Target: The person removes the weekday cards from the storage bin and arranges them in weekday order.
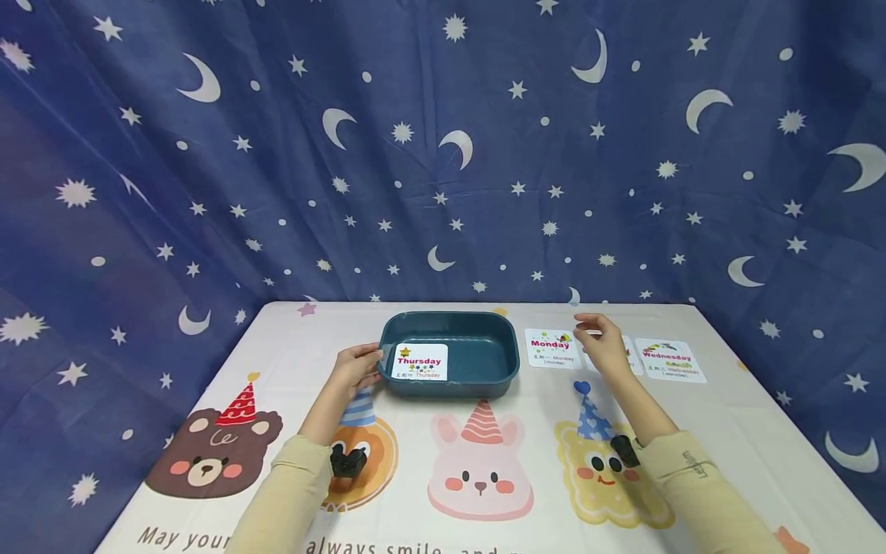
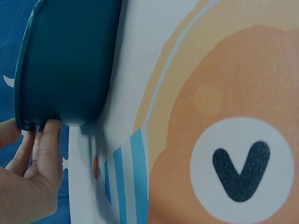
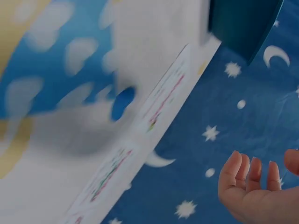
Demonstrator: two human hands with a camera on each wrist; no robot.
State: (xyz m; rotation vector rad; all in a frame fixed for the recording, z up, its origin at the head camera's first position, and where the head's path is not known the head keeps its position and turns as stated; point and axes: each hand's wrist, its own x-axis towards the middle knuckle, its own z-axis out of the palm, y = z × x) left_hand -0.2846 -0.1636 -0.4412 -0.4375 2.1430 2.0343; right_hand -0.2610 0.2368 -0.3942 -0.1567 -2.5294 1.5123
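A dark teal rectangular tray [image 1: 477, 385] stands near the back of the table. My left hand [image 1: 355, 368] grips its left end, the thumb at the rim and the fingers [image 2: 49, 144] against the outer wall. Inside the tray, at its left side, lies a white Thursday card [image 1: 421, 362]. My right hand [image 1: 604, 344] is raised over the cards to the tray's right, fingers loosely bent and holding nothing. Below it a Monday card [image 1: 550, 350] and a Wednesday card [image 1: 670, 362] lie flat, with another card [image 1: 632, 358] between them partly hidden by the hand.
A white cloth [image 1: 408, 477] printed with cartoon animals and lettering covers the table. Close behind the table's back edge hangs a blue curtain [image 1: 388, 254] with moons and stars. Dark wrist devices sit at the cuffs of both sleeves [image 1: 298, 477].
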